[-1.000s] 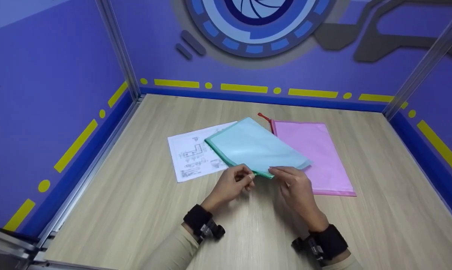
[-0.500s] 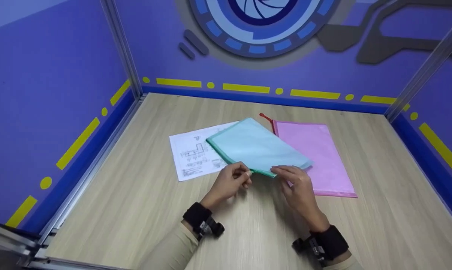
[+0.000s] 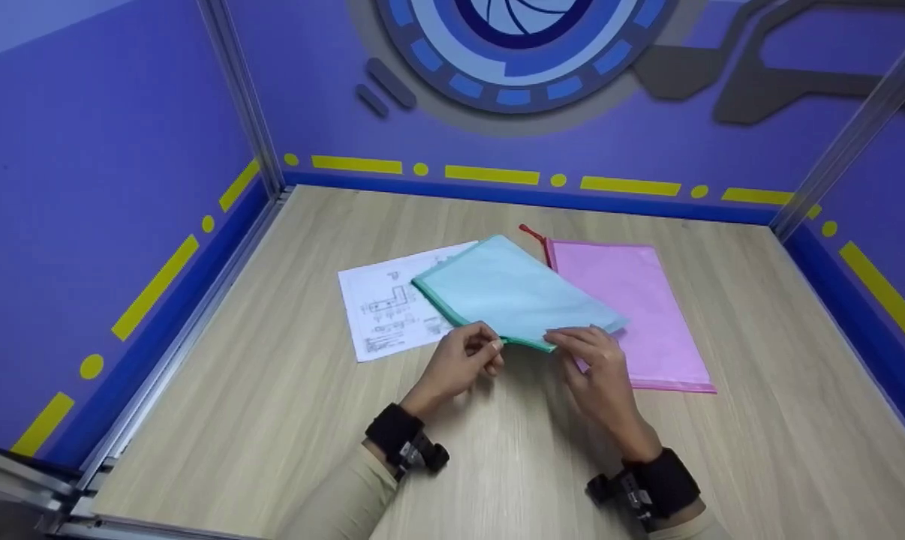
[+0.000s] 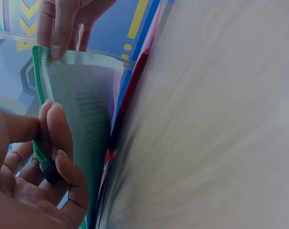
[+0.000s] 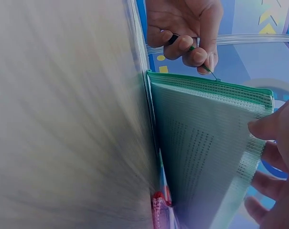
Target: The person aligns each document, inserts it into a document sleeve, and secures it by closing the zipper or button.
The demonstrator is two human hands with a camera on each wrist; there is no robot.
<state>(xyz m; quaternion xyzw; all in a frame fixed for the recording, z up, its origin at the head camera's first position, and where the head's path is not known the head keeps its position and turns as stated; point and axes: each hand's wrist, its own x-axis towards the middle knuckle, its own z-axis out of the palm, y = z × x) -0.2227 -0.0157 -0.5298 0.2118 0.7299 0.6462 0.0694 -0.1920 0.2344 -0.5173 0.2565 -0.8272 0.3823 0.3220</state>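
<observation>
A green-edged mesh zip pouch [image 3: 524, 289] lies slanted across the table, its near corner lifted between my hands. My left hand [image 3: 461, 365] pinches the zip's green pull cord [image 4: 39, 151], which has a black end piece [image 4: 49, 171] lying against the curled fingers. At the near right corner, my right hand [image 3: 596, 371] pinches the pouch's edge between thumb [image 5: 267, 128] and fingers. Lines of printed text [image 5: 199, 150] show through the mesh. Along the top edge, the green zip [image 5: 192, 80] runs between both hands.
Partly under the pouch at the left is a white sheet [image 3: 370, 322] with a printed technical drawing. A pink zip pouch [image 3: 655, 307] with a red pull cord [image 3: 531, 234] lies at the right, partly covered. Blue-purple panels [image 3: 460, 135] enclose the wooden table [image 3: 272, 420].
My left hand has shifted slightly left along the zip edge with the pull cord. My right hand and the pouch have stayed almost in place.
</observation>
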